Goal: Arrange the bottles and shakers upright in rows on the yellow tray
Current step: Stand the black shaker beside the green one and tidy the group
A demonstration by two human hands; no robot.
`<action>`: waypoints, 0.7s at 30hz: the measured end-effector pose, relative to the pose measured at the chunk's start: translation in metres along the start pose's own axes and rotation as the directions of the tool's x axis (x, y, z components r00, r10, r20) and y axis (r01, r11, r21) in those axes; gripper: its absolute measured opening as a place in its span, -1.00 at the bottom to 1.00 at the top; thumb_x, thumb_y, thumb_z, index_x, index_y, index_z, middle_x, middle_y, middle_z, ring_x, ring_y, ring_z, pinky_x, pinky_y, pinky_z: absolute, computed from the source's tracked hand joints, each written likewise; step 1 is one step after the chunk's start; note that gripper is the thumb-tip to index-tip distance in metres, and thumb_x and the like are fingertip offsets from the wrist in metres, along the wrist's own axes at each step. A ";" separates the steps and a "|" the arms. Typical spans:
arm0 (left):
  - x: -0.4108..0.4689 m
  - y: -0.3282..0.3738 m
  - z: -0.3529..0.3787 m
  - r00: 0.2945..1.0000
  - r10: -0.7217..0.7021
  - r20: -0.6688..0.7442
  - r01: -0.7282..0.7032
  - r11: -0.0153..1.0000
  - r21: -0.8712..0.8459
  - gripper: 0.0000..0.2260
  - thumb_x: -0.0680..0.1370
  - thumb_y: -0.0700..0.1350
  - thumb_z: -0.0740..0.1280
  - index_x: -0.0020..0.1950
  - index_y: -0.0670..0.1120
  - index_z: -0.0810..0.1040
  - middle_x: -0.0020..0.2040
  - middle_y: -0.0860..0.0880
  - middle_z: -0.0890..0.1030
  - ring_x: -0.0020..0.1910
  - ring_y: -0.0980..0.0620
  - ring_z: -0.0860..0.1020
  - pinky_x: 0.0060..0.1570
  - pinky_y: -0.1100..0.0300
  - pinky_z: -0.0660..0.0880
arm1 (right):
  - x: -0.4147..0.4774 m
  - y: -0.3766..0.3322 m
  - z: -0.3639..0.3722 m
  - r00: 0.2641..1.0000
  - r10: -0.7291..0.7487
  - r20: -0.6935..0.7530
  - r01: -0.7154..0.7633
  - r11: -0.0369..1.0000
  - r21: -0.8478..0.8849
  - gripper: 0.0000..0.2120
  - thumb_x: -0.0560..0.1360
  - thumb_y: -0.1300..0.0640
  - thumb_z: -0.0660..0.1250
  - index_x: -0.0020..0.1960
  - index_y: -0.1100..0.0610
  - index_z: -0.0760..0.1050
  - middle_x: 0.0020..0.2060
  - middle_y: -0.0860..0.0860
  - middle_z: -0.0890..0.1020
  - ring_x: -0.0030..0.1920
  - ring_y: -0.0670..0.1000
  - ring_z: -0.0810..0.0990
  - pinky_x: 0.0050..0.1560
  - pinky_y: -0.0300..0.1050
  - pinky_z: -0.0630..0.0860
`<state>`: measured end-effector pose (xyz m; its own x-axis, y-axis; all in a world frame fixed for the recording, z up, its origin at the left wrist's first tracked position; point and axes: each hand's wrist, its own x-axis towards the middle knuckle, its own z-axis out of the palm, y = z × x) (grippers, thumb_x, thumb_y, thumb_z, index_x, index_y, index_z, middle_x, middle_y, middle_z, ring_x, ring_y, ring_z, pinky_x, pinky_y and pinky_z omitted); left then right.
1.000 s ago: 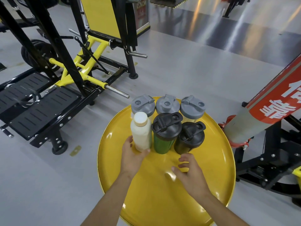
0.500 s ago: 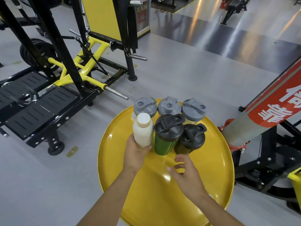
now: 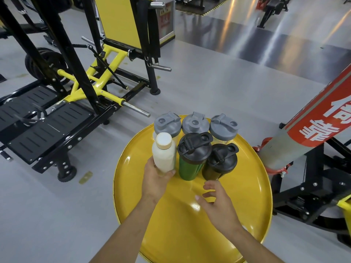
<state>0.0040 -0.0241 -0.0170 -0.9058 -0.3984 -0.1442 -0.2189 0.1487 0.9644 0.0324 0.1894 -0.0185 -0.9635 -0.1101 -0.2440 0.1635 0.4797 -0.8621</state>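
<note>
A round yellow tray (image 3: 247, 202) carries two rows of upright containers. At the back stand three clear shakers with grey lids (image 3: 194, 123). In front of them are a white bottle (image 3: 163, 155) with a pale cap, a green shaker (image 3: 190, 165) with a black lid, and a dark shaker (image 3: 218, 164) with a black lid. My left hand (image 3: 154, 182) wraps the lower part of the white bottle at the front row's left end. My right hand (image 3: 218, 204) hovers over the tray just below the dark shaker, fingers spread, holding nothing.
A black and yellow gym machine (image 3: 76, 86) with footplates and a steel bar fills the left. A red and grey padded post (image 3: 313, 122) on a black frame leans in at the right, close to the tray's rim. Grey floor lies around.
My left hand has closed more tightly around the white bottle's base. My right hand stays just short of the dark shaker. The camera view has tilted up slightly.
</note>
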 end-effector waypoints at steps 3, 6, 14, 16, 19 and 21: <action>0.000 0.000 -0.002 0.999 -0.018 0.028 0.018 1.000 0.016 -0.43 0.41 -0.25 0.58 0.25 0.09 0.37 0.12 0.25 0.52 0.03 0.52 0.48 -0.12 0.48 0.50 | 0.000 -0.002 -0.004 1.000 -0.014 0.001 0.014 1.000 -0.003 -0.65 0.49 0.07 0.51 0.18 -0.06 0.44 0.17 -0.15 0.54 0.06 -0.26 0.55 -0.12 -0.29 0.57; -0.005 -0.006 -0.009 0.998 -0.051 0.034 0.048 0.995 0.086 -0.37 0.42 -0.21 0.58 0.35 0.12 0.35 0.22 0.24 0.49 0.18 0.32 0.47 0.15 0.20 0.48 | -0.002 -0.007 -0.009 0.998 -0.055 0.011 0.055 0.998 -0.030 -0.71 0.50 0.06 0.51 0.11 -0.12 0.45 0.16 -0.19 0.54 0.09 -0.25 0.54 -0.06 -0.19 0.59; -0.033 -0.008 -0.042 0.998 -0.054 -0.040 0.060 0.987 0.151 -0.39 0.53 -0.16 0.48 0.52 0.04 0.31 0.39 0.05 0.48 0.35 0.09 0.45 0.33 0.03 0.45 | -0.008 -0.028 -0.038 0.981 -0.192 0.031 0.194 0.977 -0.090 -0.81 0.50 0.09 0.51 -0.01 -0.10 0.52 -0.02 -0.24 0.60 0.07 -0.14 0.61 0.00 -0.10 0.60; -0.039 -0.005 -0.045 0.998 -0.053 -0.036 0.058 0.986 0.155 -0.43 0.55 -0.15 0.46 0.50 0.04 0.34 0.35 0.07 0.51 0.33 0.11 0.47 0.32 0.05 0.46 | -0.009 -0.036 -0.046 0.972 -0.233 0.027 0.234 0.964 -0.125 -0.82 0.50 0.10 0.51 -0.06 -0.11 0.53 -0.01 -0.24 0.59 0.05 -0.10 0.61 -0.02 -0.14 0.59; -0.050 -0.001 -0.042 0.997 -0.064 -0.034 0.068 0.987 0.146 -0.48 0.55 -0.16 0.45 0.46 0.05 0.38 0.32 0.10 0.54 0.31 0.15 0.48 0.32 0.06 0.48 | -0.004 -0.054 -0.065 0.957 -0.288 -0.017 0.281 0.943 -0.180 -0.82 0.50 0.12 0.51 -0.10 -0.11 0.53 -0.03 -0.22 0.59 0.01 -0.10 0.61 -0.07 -0.15 0.57; -0.057 0.001 -0.037 0.998 -0.064 -0.029 0.067 0.987 0.145 -0.52 0.55 -0.17 0.45 0.43 0.05 0.42 0.30 0.12 0.55 0.30 0.19 0.49 0.31 0.11 0.48 | 0.005 -0.068 -0.081 0.943 -0.325 -0.068 0.304 0.928 -0.215 -0.83 0.49 0.13 0.51 -0.11 -0.07 0.54 -0.14 -0.17 0.62 -0.04 -0.09 0.61 -0.12 -0.14 0.57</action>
<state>0.0691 -0.0349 0.0010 -0.8791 -0.4332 -0.1990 -0.3299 0.2515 0.9099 -0.0010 0.2265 0.0747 -0.9763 -0.2009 0.0801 -0.1872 0.5990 -0.7785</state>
